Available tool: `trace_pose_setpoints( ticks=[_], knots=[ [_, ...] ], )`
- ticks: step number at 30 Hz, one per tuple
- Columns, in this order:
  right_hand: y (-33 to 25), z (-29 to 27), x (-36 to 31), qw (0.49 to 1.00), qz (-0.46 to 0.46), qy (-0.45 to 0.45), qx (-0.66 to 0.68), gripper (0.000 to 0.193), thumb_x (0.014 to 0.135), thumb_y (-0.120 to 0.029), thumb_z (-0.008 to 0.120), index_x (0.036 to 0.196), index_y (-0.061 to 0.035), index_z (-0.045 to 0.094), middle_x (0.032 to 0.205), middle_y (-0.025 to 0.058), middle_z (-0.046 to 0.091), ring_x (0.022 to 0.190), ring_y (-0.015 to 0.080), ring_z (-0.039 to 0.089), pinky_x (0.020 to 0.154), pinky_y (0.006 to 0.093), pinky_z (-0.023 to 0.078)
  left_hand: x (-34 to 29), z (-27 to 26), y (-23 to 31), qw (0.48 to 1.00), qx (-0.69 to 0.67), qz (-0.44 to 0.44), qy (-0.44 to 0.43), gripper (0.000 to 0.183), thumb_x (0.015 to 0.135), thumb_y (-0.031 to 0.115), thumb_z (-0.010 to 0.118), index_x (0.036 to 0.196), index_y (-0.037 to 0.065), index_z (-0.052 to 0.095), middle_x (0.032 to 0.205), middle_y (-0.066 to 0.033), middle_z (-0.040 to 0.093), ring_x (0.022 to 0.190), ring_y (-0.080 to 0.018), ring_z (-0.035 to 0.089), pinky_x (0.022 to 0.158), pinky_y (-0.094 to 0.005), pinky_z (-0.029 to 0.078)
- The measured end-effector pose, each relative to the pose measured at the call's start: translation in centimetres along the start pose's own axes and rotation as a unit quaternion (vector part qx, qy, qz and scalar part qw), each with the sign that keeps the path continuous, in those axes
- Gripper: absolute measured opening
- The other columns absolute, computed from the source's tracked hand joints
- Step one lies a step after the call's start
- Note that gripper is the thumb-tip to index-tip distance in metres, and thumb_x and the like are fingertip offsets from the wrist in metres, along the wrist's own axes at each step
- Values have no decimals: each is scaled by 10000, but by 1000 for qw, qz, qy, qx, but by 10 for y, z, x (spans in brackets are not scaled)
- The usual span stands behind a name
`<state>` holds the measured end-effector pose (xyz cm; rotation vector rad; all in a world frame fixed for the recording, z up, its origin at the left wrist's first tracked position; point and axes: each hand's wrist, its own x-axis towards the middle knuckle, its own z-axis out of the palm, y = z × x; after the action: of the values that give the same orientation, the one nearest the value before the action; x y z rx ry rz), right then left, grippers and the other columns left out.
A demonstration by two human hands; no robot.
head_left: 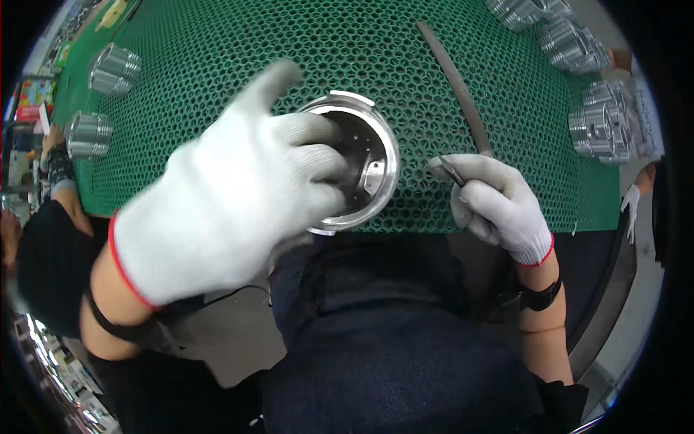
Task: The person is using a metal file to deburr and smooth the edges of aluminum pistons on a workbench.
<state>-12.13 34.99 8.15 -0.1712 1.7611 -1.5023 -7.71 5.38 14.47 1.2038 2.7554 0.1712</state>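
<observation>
**Metal cup under one hand, small tool in the other**

The metal cup sits mouth up on the green surface near its front edge, close to the body, which probably makes its inside easy to see and reach. The left hand, gloved, lies over the cup's left side with several fingers bent across the rim and one blurred finger stretched away; whether it grips the wall or merely rests there, I cannot tell. The right hand, just right of the cup and apart from it, pinches a small dark tool between thumb and forefinger, its tip sticking out, a hold that likely gives fine control.

A long grey strip lies on the surface beyond the right hand. Metal cylinders stand at the left edge, with more grouped at the right edge, perhaps to leave room in the middle. The surface's pattern of holes probably helps against sliding and scratching.
</observation>
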Motion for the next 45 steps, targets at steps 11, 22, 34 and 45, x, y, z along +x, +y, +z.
trace_pose_setpoints(
  ticks=[11, 22, 34, 45],
  knots=[
    [16, -2, 1, 994, -70, 7, 78, 400, 983, -102, 523, 1352, 26, 609, 716, 59, 654, 454, 21, 457, 416, 169, 356, 17, -32, -6, 968, 244, -3, 64, 281, 783, 134, 736, 1057, 74, 716, 1140, -83, 663, 1123, -245, 620, 1058, -384, 470],
    [22, -2, -5, 990, -89, 59, 90, 467, 944, -203, 571, 1332, 55, 600, 693, 85, 630, 430, 52, 435, 422, 200, 345, -31, 44, -40, 893, -108, -175, 401, 510, 928, -69, 547, 1436, -48, 495, 1425, -205, 578, 1343, -292, 550, 1161, -418, 421],
    [40, -13, -12, 977, -75, 90, 179, 599, 868, -383, 752, 1237, 75, 641, 647, 110, 637, 421, 95, 489, 380, 232, 343, -76, 112, -27, 871, -120, -358, 314, 446, 836, -19, 663, 1281, 7, 656, 1242, -185, 680, 1186, -363, 638, 1061, -441, 475],
    [39, 2, -5, 975, -142, 121, 124, 502, 972, -238, 533, 1371, 66, 544, 680, 53, 606, 400, 55, 405, 384, 208, 314, -53, 75, -21, 927, 13, -152, 343, 546, 766, -92, 629, 1271, 97, 707, 1249, -197, 664, 1130, -364, 655, 994, -437, 515]
  ],
)
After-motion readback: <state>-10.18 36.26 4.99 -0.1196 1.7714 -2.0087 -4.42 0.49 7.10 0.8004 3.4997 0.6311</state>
